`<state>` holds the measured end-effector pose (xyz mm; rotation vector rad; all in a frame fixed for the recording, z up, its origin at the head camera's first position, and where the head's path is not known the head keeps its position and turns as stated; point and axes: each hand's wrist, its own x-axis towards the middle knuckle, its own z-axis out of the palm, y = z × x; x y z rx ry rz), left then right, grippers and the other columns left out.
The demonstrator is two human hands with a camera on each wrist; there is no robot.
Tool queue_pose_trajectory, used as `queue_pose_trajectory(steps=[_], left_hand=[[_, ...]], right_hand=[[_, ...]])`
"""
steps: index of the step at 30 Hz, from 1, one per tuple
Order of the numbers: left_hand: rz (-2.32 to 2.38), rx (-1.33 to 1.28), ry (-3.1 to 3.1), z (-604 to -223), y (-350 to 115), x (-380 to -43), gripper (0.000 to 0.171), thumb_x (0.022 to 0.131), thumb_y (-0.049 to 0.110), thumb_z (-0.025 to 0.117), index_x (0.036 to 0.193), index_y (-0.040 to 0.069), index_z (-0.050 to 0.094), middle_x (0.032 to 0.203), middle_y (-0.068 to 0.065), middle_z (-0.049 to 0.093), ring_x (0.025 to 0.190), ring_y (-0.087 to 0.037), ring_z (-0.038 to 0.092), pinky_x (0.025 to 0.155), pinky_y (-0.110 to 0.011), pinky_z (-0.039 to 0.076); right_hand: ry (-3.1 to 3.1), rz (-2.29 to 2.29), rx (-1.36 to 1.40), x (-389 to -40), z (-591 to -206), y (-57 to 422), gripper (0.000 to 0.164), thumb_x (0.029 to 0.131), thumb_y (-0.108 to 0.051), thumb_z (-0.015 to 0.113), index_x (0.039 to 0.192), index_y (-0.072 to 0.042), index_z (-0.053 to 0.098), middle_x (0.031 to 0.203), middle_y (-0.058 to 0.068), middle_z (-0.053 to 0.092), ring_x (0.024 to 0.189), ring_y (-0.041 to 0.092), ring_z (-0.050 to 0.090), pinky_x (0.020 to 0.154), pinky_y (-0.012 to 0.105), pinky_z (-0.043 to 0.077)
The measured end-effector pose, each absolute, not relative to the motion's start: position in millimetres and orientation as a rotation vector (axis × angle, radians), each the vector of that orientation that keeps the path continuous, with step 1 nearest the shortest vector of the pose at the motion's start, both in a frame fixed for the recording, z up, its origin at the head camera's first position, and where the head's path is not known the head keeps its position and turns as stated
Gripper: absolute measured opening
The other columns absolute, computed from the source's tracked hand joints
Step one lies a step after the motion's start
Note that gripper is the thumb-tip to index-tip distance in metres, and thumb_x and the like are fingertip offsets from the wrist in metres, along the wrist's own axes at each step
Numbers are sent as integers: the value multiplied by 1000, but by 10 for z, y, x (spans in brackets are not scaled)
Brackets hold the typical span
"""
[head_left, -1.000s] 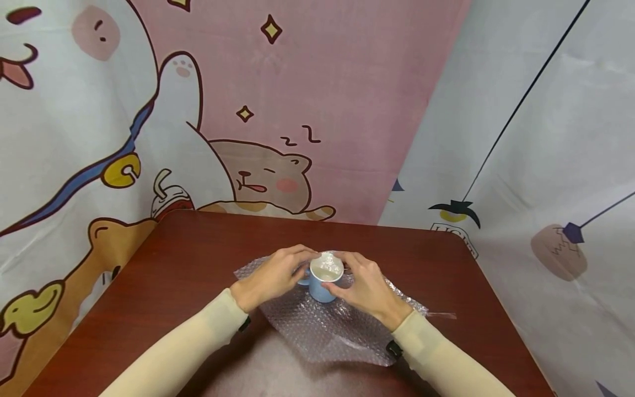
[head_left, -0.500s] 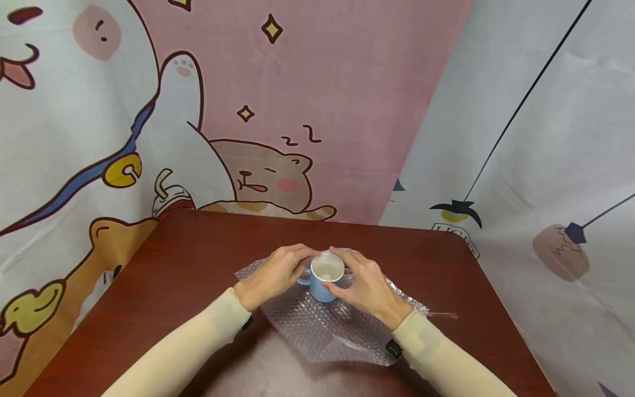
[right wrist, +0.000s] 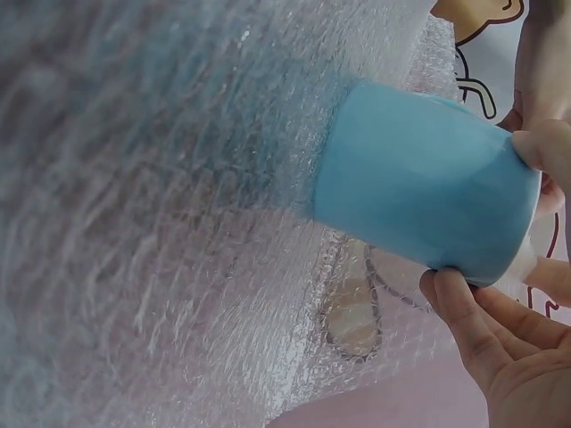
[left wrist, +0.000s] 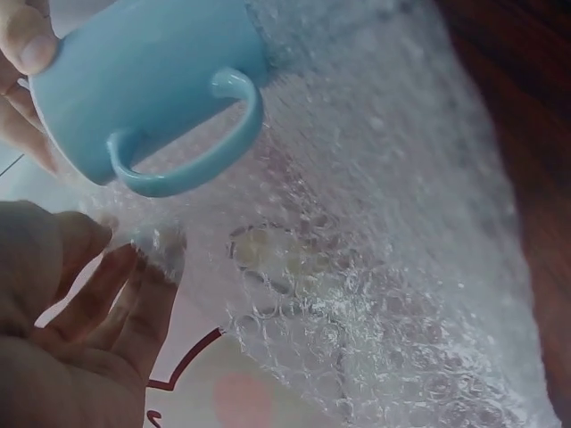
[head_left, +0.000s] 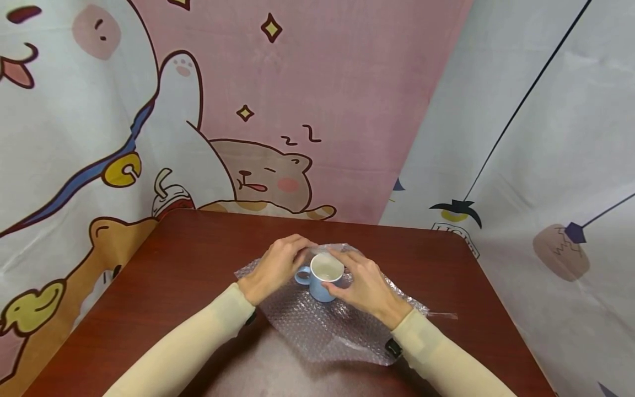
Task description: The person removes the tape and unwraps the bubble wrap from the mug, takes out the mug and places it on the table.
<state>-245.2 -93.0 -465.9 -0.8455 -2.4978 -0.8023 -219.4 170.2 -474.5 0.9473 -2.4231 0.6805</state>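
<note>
A light blue mug [head_left: 322,286] with a white inside stands upright on a sheet of bubble wrap [head_left: 317,325], its handle toward the left. My right hand [head_left: 366,284] grips the mug near its rim, thumb on the near side and fingers around the far right. Beyond the handle, my left hand [head_left: 278,267] is apart from the mug. In the left wrist view, the fingers [left wrist: 147,303] and thumb of that hand pinch the far edge of the bubble wrap, which is lifted there. The right wrist view shows the mug [right wrist: 419,178] with right fingertips [right wrist: 455,290] against its side.
The reddish-brown table [head_left: 198,248] reaches back to a cartoon-printed cloth [head_left: 347,110]. A clear strip [head_left: 444,315] sticks out from the wrap's right corner. A dark wrist device [head_left: 394,348] sits at the right sleeve.
My left hand has moved off the mug's handle side, slightly up and left, and the wrap's far edge has risen with it. My right hand stays on the mug.
</note>
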Motion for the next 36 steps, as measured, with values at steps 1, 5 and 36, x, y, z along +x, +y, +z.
queue_pose_trajectory(steps=[1,5,36], left_hand=[[-800,-830,-2492,-4663,-935,-2467,21,111,0,76,128,6,87,122,-8,85,106,-21,84,88,-34,71],[-800,-785,-2462,-4683,-956,-2532,23,108,-4,77,125,6,88,118,-8,84,97,-18,79,82,-31,69],[-643,-768,-2617,-4802,-1088,-2898,34,105,-6,79,139,-4,79,145,-23,76,126,-39,79,104,-49,69]], right_hand=[[-2429,671,941,-2191,-4744,1700,81,84,-36,108,150,-2,76,132,20,83,106,28,85,84,39,74],[-2453,649,921,-2178,-4729,1690,81,85,-37,107,152,-4,76,137,22,82,109,30,85,85,39,74],[-2560,643,858,-2177,-4695,1664,82,85,-41,106,147,4,77,130,15,81,101,25,83,81,38,71]])
